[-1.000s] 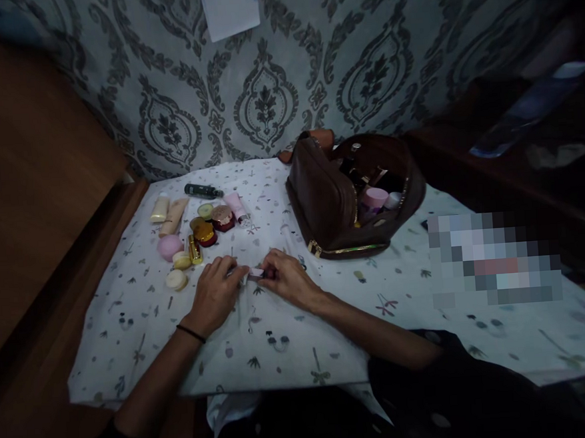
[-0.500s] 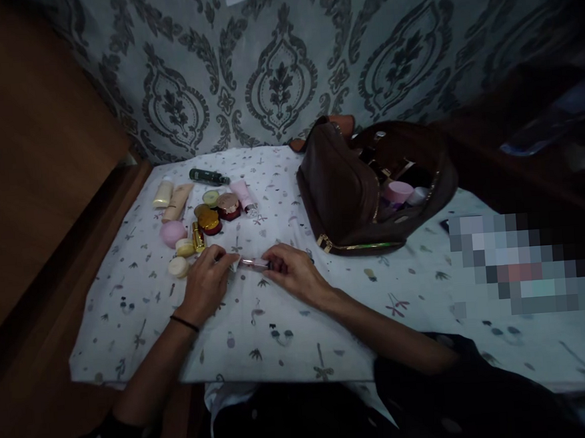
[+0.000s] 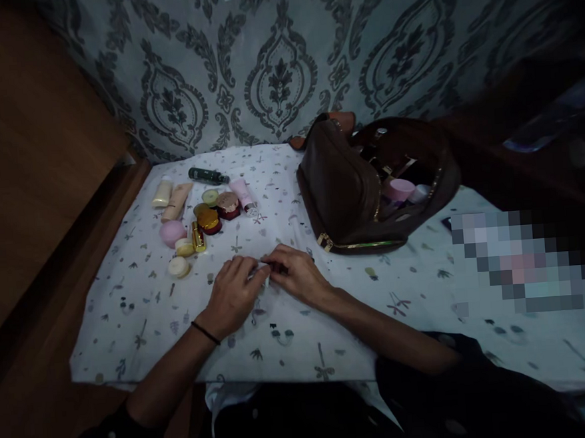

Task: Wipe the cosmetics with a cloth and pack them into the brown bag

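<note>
My left hand [image 3: 235, 291] and my right hand [image 3: 296, 272] meet over the patterned white cloth. Closed fingers of my right hand grip a small slim tube, mostly hidden now between the hands. Pinched in my left hand is a small whitish piece [image 3: 265, 279], like tissue or paper, pressed against the tube. To the left of my hands lie a cream round jar [image 3: 178, 267], a gold bottle [image 3: 198, 237] and a pink round item [image 3: 173, 234]. A brown bag [image 3: 340, 182] stands unzipped on the right, with a pink-lidded container [image 3: 400, 189] inside.
Farther back are a dark green bottle [image 3: 207, 176], a pink tube [image 3: 242, 196], cream and beige tubes, and red jars with gold lids [image 3: 209, 219]. A wooden cabinet [image 3: 30, 130] borders the left side. A blurred-out object lies at the right.
My left hand has moved right, up against my right hand, and now covers the slim tube that showed between them. My right hand has hardly moved.
</note>
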Demonstrator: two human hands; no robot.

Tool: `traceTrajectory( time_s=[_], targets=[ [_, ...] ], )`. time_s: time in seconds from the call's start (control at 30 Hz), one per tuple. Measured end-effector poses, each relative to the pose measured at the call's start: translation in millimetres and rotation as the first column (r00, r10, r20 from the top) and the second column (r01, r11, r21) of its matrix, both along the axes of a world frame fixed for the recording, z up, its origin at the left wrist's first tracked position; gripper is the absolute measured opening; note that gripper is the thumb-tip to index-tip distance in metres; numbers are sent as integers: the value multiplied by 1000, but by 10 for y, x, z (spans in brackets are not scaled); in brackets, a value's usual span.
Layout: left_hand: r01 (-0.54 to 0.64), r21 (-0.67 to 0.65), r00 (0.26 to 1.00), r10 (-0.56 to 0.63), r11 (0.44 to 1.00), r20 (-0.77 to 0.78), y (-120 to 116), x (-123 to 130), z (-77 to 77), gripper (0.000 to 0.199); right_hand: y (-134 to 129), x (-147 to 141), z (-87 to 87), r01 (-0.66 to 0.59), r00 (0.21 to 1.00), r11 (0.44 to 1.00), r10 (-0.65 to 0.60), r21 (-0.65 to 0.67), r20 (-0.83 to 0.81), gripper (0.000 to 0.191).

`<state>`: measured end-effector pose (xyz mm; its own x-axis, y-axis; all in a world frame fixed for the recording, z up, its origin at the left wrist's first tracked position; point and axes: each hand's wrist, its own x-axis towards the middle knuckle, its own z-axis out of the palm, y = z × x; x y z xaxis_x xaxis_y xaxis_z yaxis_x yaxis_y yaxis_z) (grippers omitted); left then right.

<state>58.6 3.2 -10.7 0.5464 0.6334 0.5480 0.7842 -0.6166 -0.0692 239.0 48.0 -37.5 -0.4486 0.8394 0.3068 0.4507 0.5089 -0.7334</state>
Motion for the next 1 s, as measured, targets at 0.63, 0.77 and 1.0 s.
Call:
traceTrajectory(
  time_s=[0.63,0.77,1.0],
  targets=[
    [-206,-169,970,224,964,95,133,-363,-22,27,-16,7,22,-7,999,1000,6,7,32,28],
    [-234,-154,967,246,960,66,145,-357,-23,27,-29,0,33,-34,998,999,32,26,56,37],
    [-147,-82,976,158,986,148,87,-239,11,27,-21,12,31,-9,999,1000,8,3,51,19]
  ],
)
